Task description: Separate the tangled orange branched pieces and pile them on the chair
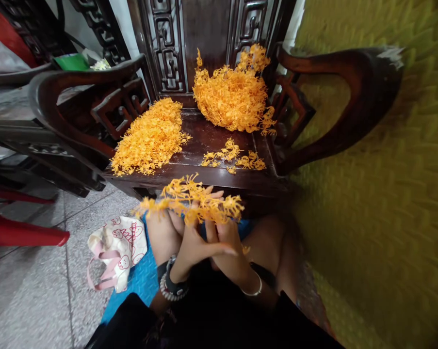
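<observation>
My left hand [190, 242] and my right hand [226, 242] meet in front of my knees, both closed round a bunch of small orange plastic pieces [189, 198] that spreads above my fingers. On the dark wooden chair seat [197, 140] ahead lie a flat heap of the same orange pieces [149, 138] at the left, a taller tangled pile [233, 94] against the backrest, and a few loose clusters [233, 157] near the front edge. A dark watch and a bead bracelet sit on my left wrist, a thin bangle on my right.
Curved chair arms [349, 97] rise on both sides of the seat. A yellow-green textured wall [386, 194] fills the right. A white cloth bag with pink print [117, 249] lies on the tiled floor at the left, near a red stool leg [22, 232].
</observation>
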Demonstrator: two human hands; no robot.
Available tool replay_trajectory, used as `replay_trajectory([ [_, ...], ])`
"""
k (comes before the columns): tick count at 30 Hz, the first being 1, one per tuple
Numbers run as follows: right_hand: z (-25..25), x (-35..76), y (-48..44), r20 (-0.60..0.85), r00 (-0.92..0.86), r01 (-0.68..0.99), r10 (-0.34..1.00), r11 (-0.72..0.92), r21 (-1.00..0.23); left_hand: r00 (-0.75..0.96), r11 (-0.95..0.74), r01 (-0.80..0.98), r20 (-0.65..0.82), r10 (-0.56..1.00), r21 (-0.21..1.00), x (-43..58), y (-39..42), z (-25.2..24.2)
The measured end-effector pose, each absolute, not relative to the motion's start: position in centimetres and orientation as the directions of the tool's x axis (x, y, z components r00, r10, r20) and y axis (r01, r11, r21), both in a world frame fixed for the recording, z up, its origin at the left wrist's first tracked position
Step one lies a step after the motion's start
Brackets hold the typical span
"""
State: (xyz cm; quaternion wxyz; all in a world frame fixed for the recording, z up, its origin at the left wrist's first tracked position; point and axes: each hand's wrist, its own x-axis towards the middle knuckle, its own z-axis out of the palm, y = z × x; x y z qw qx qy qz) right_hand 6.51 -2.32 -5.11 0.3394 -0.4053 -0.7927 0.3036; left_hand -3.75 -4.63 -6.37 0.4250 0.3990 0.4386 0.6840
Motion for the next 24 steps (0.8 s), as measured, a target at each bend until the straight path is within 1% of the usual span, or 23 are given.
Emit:
replay_trajectory([
  [2,-5.3,6.0,-2.4,0.277,-0.465,0.513,0.84,0.512,-0.689,-0.406,-0.205,-0.231,0.097,0.909,0.951,-3.2,-4.7,-6.3],
  [3,-5.6,5.8,-2.5,0.279,-0.48,0.521,0.832,0.526,-0.673,-0.395,-0.16,-0.267,0.043,0.917,0.95,-3.2,-4.5,-6.1],
  [4,-5.9,5.5,-2.5,0.28,-0.499,0.503,0.82,0.538,-0.677,-0.351,-0.12,-0.336,-0.006,0.936,0.934,-3.3,-4.1,-5.8],
  [6,-6.7,5.1,-2.6,0.272,-0.541,0.408,0.796,0.531,-0.743,-0.252,-0.072,-0.532,-0.077,0.965,0.844,-4.1,-3.3,-5.0],
  [7,-7.0,4.9,-2.6,0.262,-0.563,0.337,0.784,0.507,-0.793,-0.203,-0.063,-0.628,-0.085,0.976,0.776,-4.6,-2.9,-4.6],
  [9,-7.6,4.8,-2.7,0.248,-0.608,0.191,0.754,0.442,-0.876,-0.145,-0.071,-0.76,-0.061,0.988,0.646,-5.7,-2.7,-4.1],
  [12,-8.0,4.9,-3.3,0.218,-0.676,0.056,0.704,0.343,-0.937,-0.084,-0.074,-0.849,0.005,0.996,0.524,-6.9,-3.7,-3.5],
  [15,-7.8,5.4,-4.5,0.182,-0.743,-0.01,0.644,0.26,-0.966,-0.021,-0.049,-0.896,0.068,0.997,0.441,-7.6,-5.4,-2.8],
  [17,-7.4,5.8,-5.3,0.16,-0.776,-0.037,0.611,0.208,-0.977,0.033,-0.022,-0.921,0.135,0.99,0.388,-7.7,-6.3,-2.1],
  [19,-6.8,6.3,-5.8,0.141,-0.813,-0.057,0.565,0.164,-0.985,0.052,-0.028,-0.945,0.232,0.971,0.327,-7.7,-6.8,-1.3],
  [21,-6.2,6.7,-6.1,0.139,-0.846,-0.071,0.515,0.148,-0.986,0.068,-0.032,-0.956,0.327,0.943,0.291,-7.6,-7.0,-0.5],
  [24,-5.5,7.3,-6.5,0.155,-0.868,-0.099,0.471,0.142,-0.985,0.163,-0.006,-0.952,0.526,0.835,0.305,-7.6,-6.7,0.4],
])
